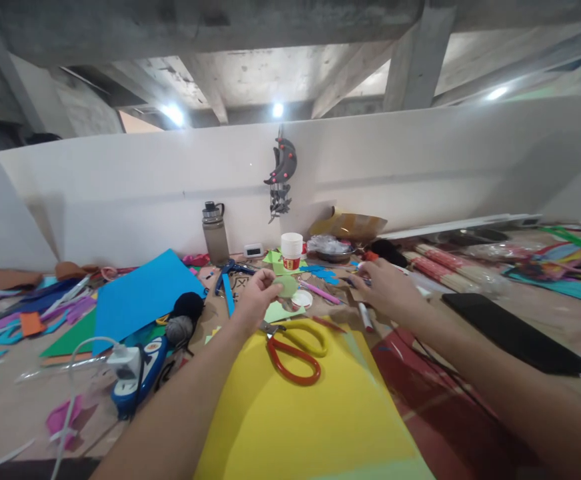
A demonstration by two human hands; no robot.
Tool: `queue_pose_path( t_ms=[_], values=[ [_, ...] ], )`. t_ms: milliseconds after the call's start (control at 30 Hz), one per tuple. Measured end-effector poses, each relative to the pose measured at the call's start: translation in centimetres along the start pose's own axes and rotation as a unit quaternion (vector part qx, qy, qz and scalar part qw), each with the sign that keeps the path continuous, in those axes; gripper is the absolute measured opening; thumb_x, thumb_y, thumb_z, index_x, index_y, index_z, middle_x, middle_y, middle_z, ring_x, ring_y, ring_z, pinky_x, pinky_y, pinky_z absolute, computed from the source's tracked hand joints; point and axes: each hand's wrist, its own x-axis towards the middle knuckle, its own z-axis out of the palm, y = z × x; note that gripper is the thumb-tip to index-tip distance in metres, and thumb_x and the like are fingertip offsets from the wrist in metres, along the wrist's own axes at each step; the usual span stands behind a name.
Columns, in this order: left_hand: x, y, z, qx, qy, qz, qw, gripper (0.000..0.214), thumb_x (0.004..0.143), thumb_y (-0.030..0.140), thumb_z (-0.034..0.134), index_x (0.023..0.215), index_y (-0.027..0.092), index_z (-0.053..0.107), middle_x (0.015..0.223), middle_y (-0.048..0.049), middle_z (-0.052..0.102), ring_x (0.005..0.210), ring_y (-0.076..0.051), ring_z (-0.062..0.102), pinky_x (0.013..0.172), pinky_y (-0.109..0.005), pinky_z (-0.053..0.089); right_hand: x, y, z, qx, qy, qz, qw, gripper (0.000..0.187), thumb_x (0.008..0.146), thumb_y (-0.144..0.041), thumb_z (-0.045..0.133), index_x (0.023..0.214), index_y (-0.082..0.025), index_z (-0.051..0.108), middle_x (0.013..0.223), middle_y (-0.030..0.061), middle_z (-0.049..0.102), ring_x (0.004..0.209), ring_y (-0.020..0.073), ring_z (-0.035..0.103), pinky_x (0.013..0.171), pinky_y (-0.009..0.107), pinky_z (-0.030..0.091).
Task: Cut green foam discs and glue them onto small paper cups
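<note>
I had the left hand pinching the green disc by its edge beyond the scissors, judging a light hold best against creasing, but couldn't tell remotely whether the right hand, near the marker, gripped anything.

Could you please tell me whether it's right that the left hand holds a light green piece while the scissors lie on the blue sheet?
Not quite: the head view shows the scissors on the yellow sheet, not a blue one. The left hand does hold a light green piece.
</note>
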Motion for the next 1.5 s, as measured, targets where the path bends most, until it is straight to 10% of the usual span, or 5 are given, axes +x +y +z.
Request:
queue_pose_path(
  t_ms=[267,767,1067,1300,1500],
  values=[
    [-0.5,-0.6,0.4,0.010,-0.046,0.058,0.997,0.027,0.069,0.024,0.074,0.076,0.017,0.048,0.076,0.0026,0.059,0.066,-0.009,0.056,0.061,-0.021,0.047,-0.5,-8.5,4.1,0.331,-0.063,-0.092,0.937,0.021,0.079,-0.033,0.061,0.093,-0.018,0.062,0.087,0.0051,0.066,0.075,0.0180,0.060,0.067,0.029,0.047],
    [-0.5,-1.2,1.0,0.163,-0.025,-0.023,0.986,0.038,0.060,0.040,0.080,0.080,0.013,0.062,0.067,-0.0026,0.065,0.058,-0.013,0.060,0.053,-0.023,0.040,-1.4,-7.3,6.3,0.423,0.019,0.018,0.906,0.022,0.077,-0.039,0.059,0.068,-0.018,0.062,0.066,0.0017,0.061,0.063,0.0162,0.053,0.059,0.028,0.041],
    [-0.6,-1.7,0.6,0.244,-0.002,-0.019,0.970,0.027,0.063,0.035,0.076,0.067,0.014,0.061,0.060,-0.0030,0.065,0.053,-0.013,0.059,0.055,-0.025,0.043,-1.3,-6.7,6.7,0.484,-0.051,0.029,0.873,0.022,0.075,-0.041,0.064,0.077,-0.019,0.064,0.074,0.0014,0.063,0.067,0.0164,0.056,0.066,0.030,0.044],
    [-0.8,-1.7,1.1,0.164,0.050,0.040,0.984,0.025,0.067,0.037,0.073,0.075,0.015,0.062,0.067,-0.0010,0.065,0.056,-0.012,0.059,0.056,-0.025,0.046,-1.3,-7.0,7.0,0.589,-0.101,0.049,0.800,0.031,0.064,-0.034,0.076,0.088,-0.019,0.063,0.080,0.0022,0.069,0.070,0.0172,0.062,0.066,0.030,0.049],
    [-0.5,-2.7,1.0,0.100,0.047,-0.013,0.994,0.036,0.059,0.041,0.079,0.077,0.014,0.064,0.065,-0.0015,0.065,0.054,-0.011,0.058,0.055,-0.024,0.047,-1.4,-6.6,7.5,0.559,-0.088,0.077,0.821,0.033,0.061,-0.031,0.078,0.087,-0.019,0.061,0.069,-0.0007,0.065,0.061,0.0157,0.060,0.057,0.028,0.047]
  ],
)
